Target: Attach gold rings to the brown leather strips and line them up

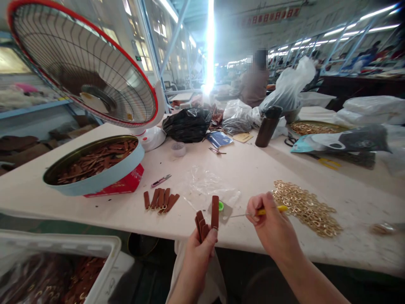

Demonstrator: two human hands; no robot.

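Note:
Several brown leather straps are gripped in my left hand at the table's front edge; one stands apart from the bunch, upright by the thumb. My right hand is closed round the yellow handle of a thin metal tool, its narrow shaft pointing left toward the straps. Whether the tip touches anything is unclear. Behind the straps lies a small flat piece with a round green thing on it. Gold-coloured metal rings are heaped right of my right hand. More brown straps with rings lie to the left.
A round tin of brown pieces rests on a red box, beside a large fan. Pink thread snips, clear plastic film, a dark bottle and bags occupy the table. Lower left stands a white crate. A person sits beyond.

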